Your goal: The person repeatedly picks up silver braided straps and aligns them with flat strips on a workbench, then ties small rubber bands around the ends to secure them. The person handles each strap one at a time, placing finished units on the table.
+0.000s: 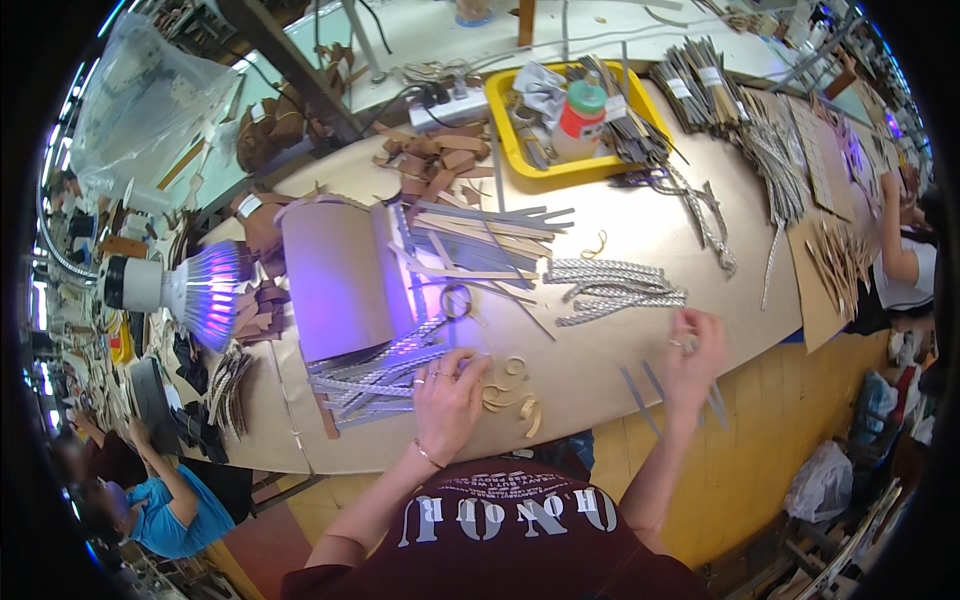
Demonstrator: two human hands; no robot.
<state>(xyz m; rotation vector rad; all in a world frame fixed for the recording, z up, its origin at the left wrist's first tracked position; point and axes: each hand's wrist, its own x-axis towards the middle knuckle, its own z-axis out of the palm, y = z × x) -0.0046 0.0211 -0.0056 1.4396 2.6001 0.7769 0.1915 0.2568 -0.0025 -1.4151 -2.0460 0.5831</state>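
Head view: left hand (447, 392) lies flat, fingers spread, pressing silver woven strips (375, 372) at lower centre of the desk (640, 235), just under the purple lamp (195, 290) glow. Right hand (692, 352) pinches something small, too tiny to tell, right of centre. Looks like a strip-sorting step; next move calls for a steady pinch on one strip.

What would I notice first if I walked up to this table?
Probably the lamp glowing purple at the left, shining on a curved cardboard sheet. Then the bright yellow tray at the back, with a red, green-capped bottle. Nearer, the left hand rests beside silvery woven strips.
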